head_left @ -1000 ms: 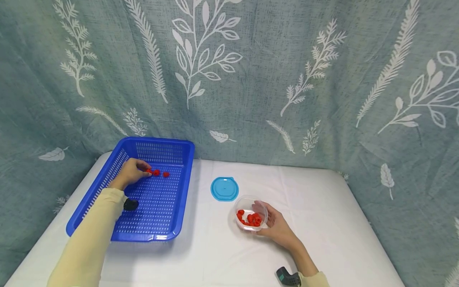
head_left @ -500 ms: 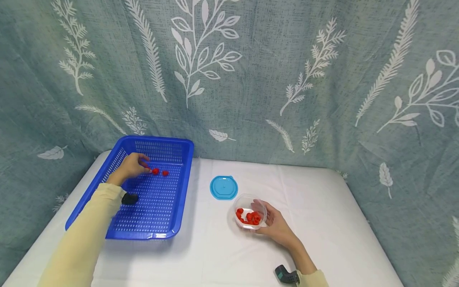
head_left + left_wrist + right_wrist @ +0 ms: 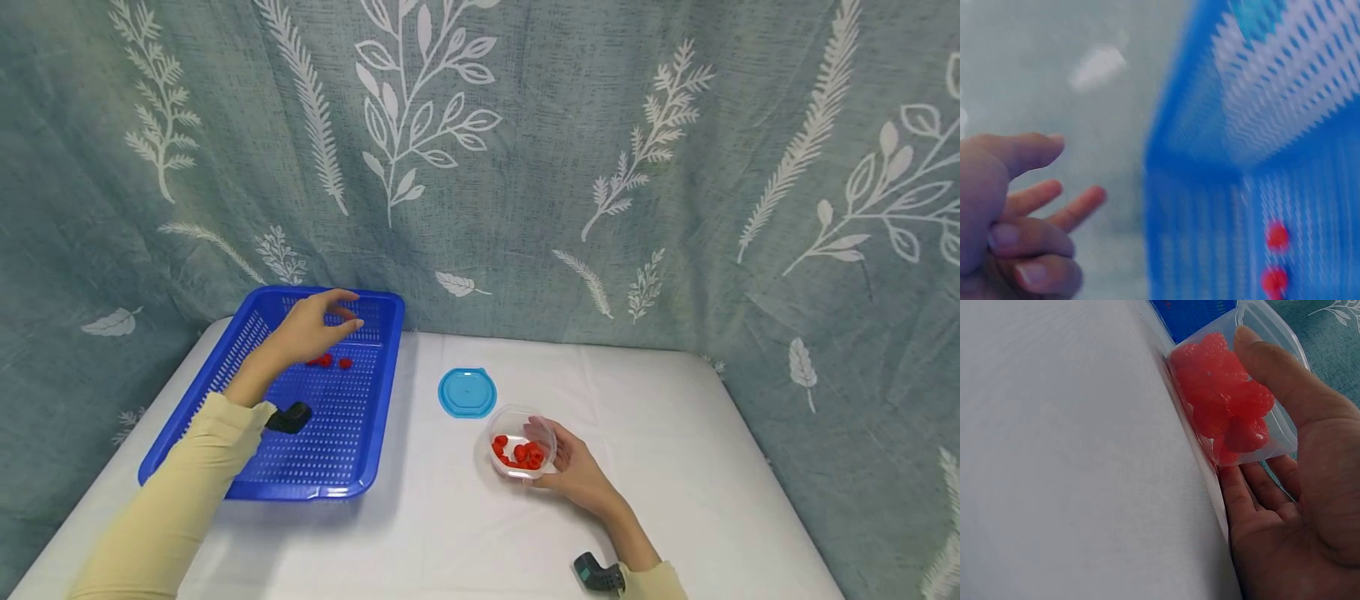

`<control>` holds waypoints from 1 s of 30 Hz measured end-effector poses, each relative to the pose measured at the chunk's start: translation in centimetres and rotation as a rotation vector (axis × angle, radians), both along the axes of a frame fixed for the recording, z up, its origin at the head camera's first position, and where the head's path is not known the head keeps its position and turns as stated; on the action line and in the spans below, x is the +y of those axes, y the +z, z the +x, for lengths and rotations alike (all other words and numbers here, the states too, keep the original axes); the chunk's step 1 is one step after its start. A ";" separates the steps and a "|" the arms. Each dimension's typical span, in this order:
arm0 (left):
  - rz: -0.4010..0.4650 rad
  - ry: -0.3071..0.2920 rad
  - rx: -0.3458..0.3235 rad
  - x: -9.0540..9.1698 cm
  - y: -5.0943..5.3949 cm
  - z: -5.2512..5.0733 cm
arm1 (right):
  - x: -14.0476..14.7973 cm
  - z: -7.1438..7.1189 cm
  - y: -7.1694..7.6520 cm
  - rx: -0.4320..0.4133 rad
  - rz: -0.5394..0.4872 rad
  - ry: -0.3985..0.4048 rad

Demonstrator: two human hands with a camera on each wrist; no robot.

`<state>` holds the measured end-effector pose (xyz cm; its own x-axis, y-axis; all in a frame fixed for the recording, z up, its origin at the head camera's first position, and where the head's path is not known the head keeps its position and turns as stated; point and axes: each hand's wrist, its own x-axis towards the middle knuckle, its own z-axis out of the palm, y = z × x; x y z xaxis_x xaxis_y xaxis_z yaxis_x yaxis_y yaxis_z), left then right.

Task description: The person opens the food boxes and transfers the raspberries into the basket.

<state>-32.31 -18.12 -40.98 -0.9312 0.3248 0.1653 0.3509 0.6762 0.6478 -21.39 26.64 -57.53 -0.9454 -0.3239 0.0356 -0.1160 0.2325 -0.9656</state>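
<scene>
Above the far part of the blue basket [image 3: 318, 454] is my left hand [image 3: 300, 335], thumb and index finger apart, nothing visible between them. Below it a few red raspberries [image 3: 345, 363] lie on the basket floor. The left wrist view shows this hand [image 3: 1022, 231] beside the basket wall [image 3: 1194, 228], some fingers bent. My right hand [image 3: 585, 479] holds a clear container [image 3: 513, 408] from its right side, the container tilted. In the right wrist view, the thumb of that hand [image 3: 1310, 494] lies along the container, with several raspberries [image 3: 1229, 387] inside.
A light blue lid [image 3: 467, 393] lies flat on the white tablecloth [image 3: 660, 417], between the basket and the container and a little farther back. A green-grey curtain [image 3: 525, 167] with white leaf patterns hangs behind the table.
My left hand has risen from the raspberries in the basket and moved right and away, its thumb and index finger spreading. My right hand and the container have stayed in place.
</scene>
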 end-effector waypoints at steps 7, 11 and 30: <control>0.315 0.000 0.130 3.8 2.1 4.7 | 0.0 0.0 0.3 0.006 0.040 0.007; 0.409 -0.022 0.151 5.8 2.2 7.0 | 0.0 0.0 0.3 0.004 0.045 0.009; 0.380 -0.225 -0.099 16.0 -2.4 12.2 | 0.6 0.4 0.1 0.023 -0.009 0.033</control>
<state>-20.12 -2.14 -43.37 -0.8619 0.4541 0.2256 0.3856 0.2981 0.8732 -20.99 27.20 -57.41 -0.9330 -0.3547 0.0606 -0.1459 0.2191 -0.9647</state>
